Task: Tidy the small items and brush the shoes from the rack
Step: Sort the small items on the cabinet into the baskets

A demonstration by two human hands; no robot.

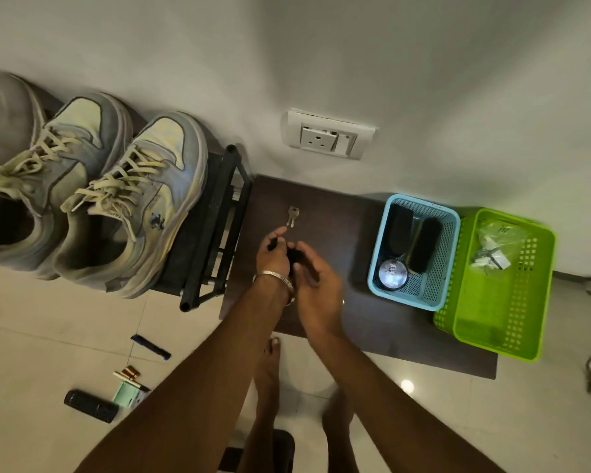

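Both hands (297, 264) grip a small black object (293, 256).

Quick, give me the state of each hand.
Left hand: grips a small dark object; what it is cannot be told.
Right hand: fingers loosely curled beside it; grip cannot be told.

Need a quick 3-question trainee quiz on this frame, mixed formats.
1. True or false: the key lies inside the green basket.
2. Which basket holds the brushes? A) blue basket B) green basket C) neither
3. Fill in: the sneakers sit on the ____.

Key
1. False; it lies on the dark mat, beyond the left hand and right hand.
2. A
3. rack
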